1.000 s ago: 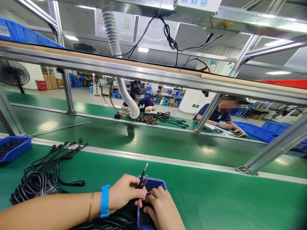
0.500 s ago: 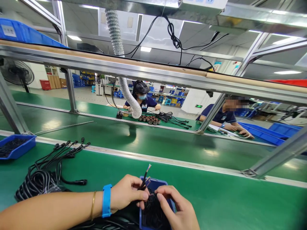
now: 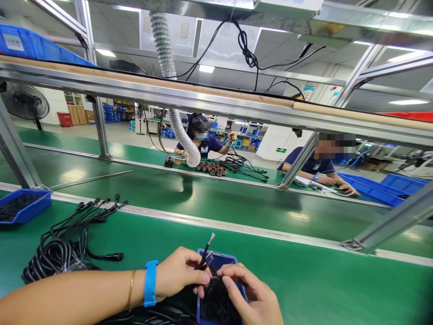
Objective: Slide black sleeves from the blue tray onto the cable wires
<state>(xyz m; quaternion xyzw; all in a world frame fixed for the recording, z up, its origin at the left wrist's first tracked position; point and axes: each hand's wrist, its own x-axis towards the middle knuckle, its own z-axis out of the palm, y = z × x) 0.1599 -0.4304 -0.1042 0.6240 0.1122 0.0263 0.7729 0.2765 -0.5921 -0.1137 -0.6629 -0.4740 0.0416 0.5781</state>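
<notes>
Between the thumb and fingers of my left hand (image 3: 184, 273) are black cables (image 3: 204, 259), their stripped ends showing thin coloured wires pointing up. My right hand (image 3: 255, 295) is closed in a pinch just right of the cables, its fingertips close to my left thumb. Whatever is in that pinch is too small and dark to name. Under both hands stands a small blue bin (image 3: 220, 258) filled with small black pieces (image 3: 219, 303). More black cables (image 3: 158, 316) lie below my left forearm.
A coiled bundle of black cables with connectors (image 3: 57, 257) lies left on the green bench. Behind it sits a blue tray (image 3: 32, 210) of black parts. Metal frame posts (image 3: 389, 223) and a shelf beam cross ahead. Two co-workers (image 3: 216, 144) sit opposite.
My right fingertips have shifted slightly left toward the cables, and the wire ends have turned a little. Across the bench, a co-worker's hand has risen with a cable.
</notes>
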